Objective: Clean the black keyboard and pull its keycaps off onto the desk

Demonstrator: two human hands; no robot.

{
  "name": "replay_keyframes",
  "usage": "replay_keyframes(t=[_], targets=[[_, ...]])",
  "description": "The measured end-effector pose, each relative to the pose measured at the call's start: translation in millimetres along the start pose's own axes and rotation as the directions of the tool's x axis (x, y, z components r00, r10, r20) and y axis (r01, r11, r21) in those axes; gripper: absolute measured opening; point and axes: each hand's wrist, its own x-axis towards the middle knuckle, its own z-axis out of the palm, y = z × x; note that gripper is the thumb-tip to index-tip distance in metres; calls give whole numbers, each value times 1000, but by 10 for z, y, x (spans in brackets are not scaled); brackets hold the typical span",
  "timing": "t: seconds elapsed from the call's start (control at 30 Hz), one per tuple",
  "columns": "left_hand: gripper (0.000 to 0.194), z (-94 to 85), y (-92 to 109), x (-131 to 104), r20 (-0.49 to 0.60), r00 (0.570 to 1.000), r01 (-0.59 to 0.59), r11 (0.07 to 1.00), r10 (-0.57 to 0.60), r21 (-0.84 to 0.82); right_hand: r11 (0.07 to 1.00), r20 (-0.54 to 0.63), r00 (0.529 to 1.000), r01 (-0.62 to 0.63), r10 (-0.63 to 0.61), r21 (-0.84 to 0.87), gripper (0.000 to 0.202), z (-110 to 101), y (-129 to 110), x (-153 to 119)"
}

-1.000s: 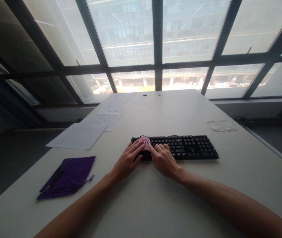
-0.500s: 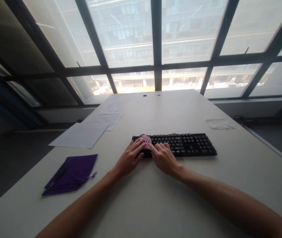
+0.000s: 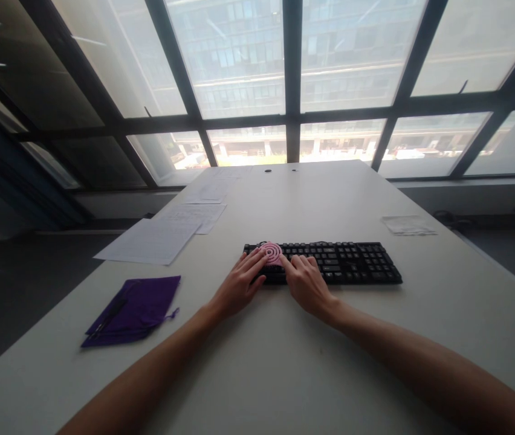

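Left grip (image 3: 242, 281) on apparently pink spiral (image 3: 274, 254); white table (image 3: 262, 362); windows (image 3: 292, 72)

Pink disc (image 3: 275, 254) and black keyboard (image 3: 355, 263) on my white bench (image 3: 257, 374).
Disc: ringed pattern, concentric or spiral, I cannot tell which; keyboard: pale key markings; pouch (image 3: 144, 305): deep purple, cord (image 3: 174, 314) matching; papers (image 3: 148, 240): white, faint grey print; my window frame (image 3: 292, 78): black; curtain (image 3: 12, 163): dark blue; floor (image 3: 8, 290): dark grey.

Left hand (image 3: 242, 280) flat, right hand (image 3: 305, 280) apparently curled
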Motion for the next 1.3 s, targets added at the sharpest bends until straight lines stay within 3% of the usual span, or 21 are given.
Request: replay_keyframes(t=[0.27, 0.53, 0.93, 1.13, 1.3], targets=[[54, -18, 13, -6, -4, 1000, 5, 1000, -5, -4, 998, 31, 998, 53, -54, 41, 46, -33, -69, -15], [56, -7, 23, 13, -6, 1000, -14, 1000, 14, -10, 1000, 20, 1000, -14, 13, 15, 47, -25, -61, -13], [55, -30, 47, 16, -10, 1000, -26, 1000, 26, -11, 998, 28, 999, 43, -45, 51, 47, -29, -78, -16], [56, -18, 59, 26, -9, 1000, -23, 1000, 22, -14, 1000, 17, 1000, -16, 16, 9, 46, -35, -66, -17], [54, 12, 53, 33, -8, 1000, -26, 1000, 26, -12, 997, 36, 997, 61, -63, 45, 46, -70, -76, -36]])
